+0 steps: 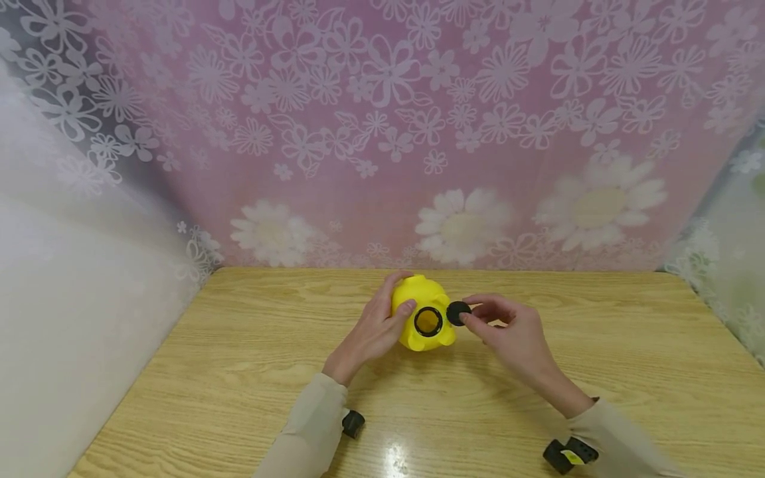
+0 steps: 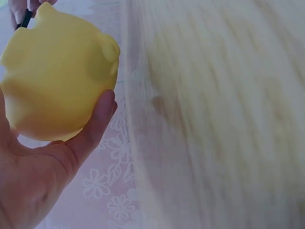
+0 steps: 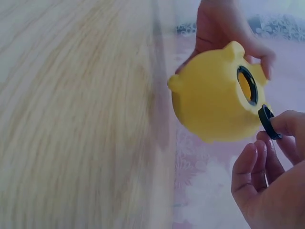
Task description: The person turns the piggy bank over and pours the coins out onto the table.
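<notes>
My left hand (image 1: 378,325) grips a round yellow piggy bank (image 1: 412,291) from its left side, thumb across the near face. The bank is tipped so its underside, with stubby feet and a black-rimmed round hole (image 1: 428,321), faces me; through the hole its yellow inside shows. Just right of the hole, my right hand (image 1: 518,335) pinches a small round black plug (image 1: 458,313) between thumb and fingers. In the right wrist view the plug (image 3: 265,122) stands beside the rim, apart from the hole. The left wrist view shows the bank's smooth side (image 2: 62,71) against my palm.
A wood-grain table (image 1: 239,378) lies beneath both hands. Behind its far edge hangs a pink flowered cloth (image 1: 358,133), with a pale cloth wall (image 1: 78,285) on the left. Black wrist devices (image 1: 353,423) sit at both sleeves.
</notes>
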`<action>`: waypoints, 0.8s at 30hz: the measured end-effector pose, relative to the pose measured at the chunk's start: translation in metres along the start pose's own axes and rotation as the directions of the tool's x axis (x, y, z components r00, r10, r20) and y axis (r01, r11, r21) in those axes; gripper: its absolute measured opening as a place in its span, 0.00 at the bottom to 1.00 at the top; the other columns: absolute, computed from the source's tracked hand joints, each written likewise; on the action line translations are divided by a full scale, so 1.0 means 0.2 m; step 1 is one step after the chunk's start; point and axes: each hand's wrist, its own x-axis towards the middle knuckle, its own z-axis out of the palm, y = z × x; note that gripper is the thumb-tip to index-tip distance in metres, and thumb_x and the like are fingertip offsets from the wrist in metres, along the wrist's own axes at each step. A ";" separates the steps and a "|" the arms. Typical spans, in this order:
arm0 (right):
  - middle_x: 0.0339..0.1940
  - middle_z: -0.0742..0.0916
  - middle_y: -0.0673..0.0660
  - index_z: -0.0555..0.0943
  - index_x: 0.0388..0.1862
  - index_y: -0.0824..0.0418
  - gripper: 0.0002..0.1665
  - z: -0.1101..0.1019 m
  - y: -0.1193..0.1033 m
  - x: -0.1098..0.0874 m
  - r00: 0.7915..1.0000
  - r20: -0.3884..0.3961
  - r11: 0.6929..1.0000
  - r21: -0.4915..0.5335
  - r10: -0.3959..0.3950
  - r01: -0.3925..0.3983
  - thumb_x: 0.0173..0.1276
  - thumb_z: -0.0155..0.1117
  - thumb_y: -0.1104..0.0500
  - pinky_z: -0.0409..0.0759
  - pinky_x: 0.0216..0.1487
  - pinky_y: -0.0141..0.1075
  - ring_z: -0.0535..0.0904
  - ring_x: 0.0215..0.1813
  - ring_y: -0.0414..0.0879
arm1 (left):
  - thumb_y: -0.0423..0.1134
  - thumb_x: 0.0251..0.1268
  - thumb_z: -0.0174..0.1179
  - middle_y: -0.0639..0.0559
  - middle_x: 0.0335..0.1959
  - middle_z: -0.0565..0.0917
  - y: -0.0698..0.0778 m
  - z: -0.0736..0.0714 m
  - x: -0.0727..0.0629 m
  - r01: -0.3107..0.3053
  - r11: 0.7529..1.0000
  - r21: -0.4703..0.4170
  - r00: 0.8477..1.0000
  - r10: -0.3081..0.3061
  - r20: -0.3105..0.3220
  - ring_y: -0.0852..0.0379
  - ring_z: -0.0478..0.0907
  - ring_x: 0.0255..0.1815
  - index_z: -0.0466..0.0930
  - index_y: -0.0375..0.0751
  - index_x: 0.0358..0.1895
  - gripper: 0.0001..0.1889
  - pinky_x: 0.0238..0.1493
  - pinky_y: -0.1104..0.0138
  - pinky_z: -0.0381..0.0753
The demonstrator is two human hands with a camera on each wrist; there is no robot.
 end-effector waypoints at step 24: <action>0.35 0.88 0.38 0.83 0.62 0.58 0.27 -0.37 0.24 0.07 0.993 -0.022 0.989 -0.093 0.117 -0.119 0.71 0.69 0.45 0.86 0.33 0.38 0.84 0.34 0.43 | 0.67 0.80 0.32 0.48 0.47 0.80 0.02 0.01 -0.03 -0.042 0.997 -0.062 0.997 0.046 0.058 0.56 0.78 0.39 0.54 0.68 0.77 0.28 0.44 0.64 0.80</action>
